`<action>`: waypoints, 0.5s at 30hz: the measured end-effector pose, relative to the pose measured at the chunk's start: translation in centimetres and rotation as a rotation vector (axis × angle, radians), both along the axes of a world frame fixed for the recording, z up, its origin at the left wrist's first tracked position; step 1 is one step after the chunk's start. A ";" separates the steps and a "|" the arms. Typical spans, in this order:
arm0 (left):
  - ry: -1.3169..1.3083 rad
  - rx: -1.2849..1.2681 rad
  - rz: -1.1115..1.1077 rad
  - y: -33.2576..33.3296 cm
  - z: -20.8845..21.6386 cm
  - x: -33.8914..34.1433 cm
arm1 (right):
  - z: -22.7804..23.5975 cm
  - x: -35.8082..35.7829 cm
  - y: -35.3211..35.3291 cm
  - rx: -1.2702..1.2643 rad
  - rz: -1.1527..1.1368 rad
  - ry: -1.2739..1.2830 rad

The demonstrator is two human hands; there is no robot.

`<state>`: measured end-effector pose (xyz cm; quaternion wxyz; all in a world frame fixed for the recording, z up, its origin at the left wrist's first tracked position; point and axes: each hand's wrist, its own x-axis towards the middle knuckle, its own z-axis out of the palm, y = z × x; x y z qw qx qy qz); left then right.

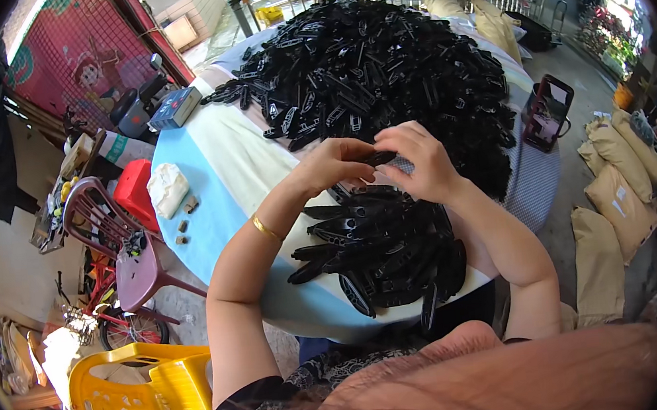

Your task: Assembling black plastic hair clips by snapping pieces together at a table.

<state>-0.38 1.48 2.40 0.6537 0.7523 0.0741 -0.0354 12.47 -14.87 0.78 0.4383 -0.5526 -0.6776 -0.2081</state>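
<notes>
My left hand (338, 163) and my right hand (422, 161) meet over the middle of the table, fingers bent and pinching. Between their fingertips is a small dark elongated piece (381, 157), mostly covered by the fingers. Just below my hands, at the table's near edge, lies a smaller heap of long black plastic pieces (384, 235) with slots in them. Beyond my hands a much larger heap of similar black pieces (378, 72) spreads over the far side. A gold bangle (266, 228) circles my left wrist.
The striped cloth-covered table (220, 164) carries a blue box (175, 109), a crumpled white bag (167, 190) and small brown blocks (182, 240) at left. A phone (549, 113) stands upright at right. Around it are a yellow chair (136, 393), a purple chair (140, 277) and sacks (620, 202).
</notes>
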 end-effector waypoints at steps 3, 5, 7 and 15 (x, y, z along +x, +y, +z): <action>-0.284 0.298 0.045 -0.9 -1.1 0.4 | -0.7 0.0 -0.2 -0.191 -0.039 0.378; -0.276 0.375 0.057 -1.6 -1.1 0.5 | -0.8 1.0 -0.3 -0.461 0.074 0.666; -0.264 0.452 0.071 -2.2 -0.6 0.4 | -0.9 1.1 -0.5 -0.417 0.063 0.646; -0.384 0.532 -0.083 -2.4 0.5 -0.3 | -0.6 4.1 -0.3 -0.516 0.329 0.991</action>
